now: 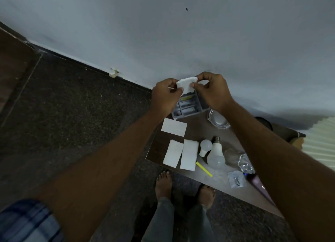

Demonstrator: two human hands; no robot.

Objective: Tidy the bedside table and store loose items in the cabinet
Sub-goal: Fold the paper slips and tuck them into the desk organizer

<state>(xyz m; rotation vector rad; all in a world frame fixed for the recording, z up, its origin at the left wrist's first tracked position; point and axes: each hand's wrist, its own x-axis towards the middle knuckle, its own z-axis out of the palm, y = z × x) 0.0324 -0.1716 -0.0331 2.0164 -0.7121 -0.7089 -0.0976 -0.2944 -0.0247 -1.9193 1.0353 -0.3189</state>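
Both hands are raised above the far end of the brown bedside table (199,131). My left hand (165,95) and my right hand (212,93) pinch the two sides of a small white tissue (186,86) between them. On the table lie three folded white tissues (174,127), two white light bulbs (215,154), a yellow highlighter (204,168), a crumpled clear and foil wrapper (239,160) and a small clear packet (235,180). A grey compartment tray (188,107) sits under my hands, partly hidden.
A glass dish (218,121) stands at the table's far right, by the wall (163,33). A purple object (257,182) pokes out under my right forearm. Dark speckled floor lies to the left, my bare feet (163,183) below the table's near edge. Light bedding (320,143) at right.
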